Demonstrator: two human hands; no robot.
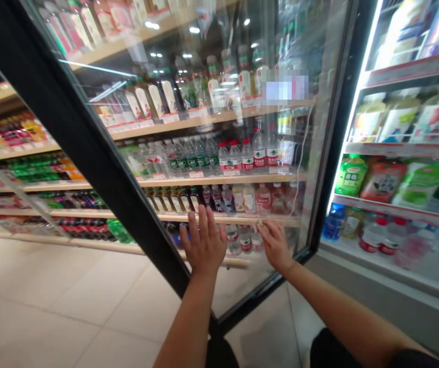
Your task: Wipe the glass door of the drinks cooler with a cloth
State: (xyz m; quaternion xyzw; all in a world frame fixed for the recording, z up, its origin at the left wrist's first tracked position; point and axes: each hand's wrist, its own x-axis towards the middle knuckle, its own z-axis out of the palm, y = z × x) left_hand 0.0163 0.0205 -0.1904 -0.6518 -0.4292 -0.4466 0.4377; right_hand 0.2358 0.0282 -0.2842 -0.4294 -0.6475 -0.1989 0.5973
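Observation:
A glass door (234,289) with a black frame stands swung out from a lit drinks fridge (380,278). My left hand (206,243) lies flat on or very near the lower part of the glass, its fingers stretched upward. To its right, my right hand (277,246) is at the same pane with its fingers bent together. Something small and pale shows at those fingertips, too small and blurred to name. Through the glass I see shelves of bottled drinks, with red-capped water bottles (248,155) above my hands.
Inside the fridge on the right, green pouches (351,175) and bottles fill several tiers. Shop shelves (69,186) with drinks run along the left behind the door. Pale floor tiles (50,301) lie below. A thin white cord (302,153) hangs at the pane's right side.

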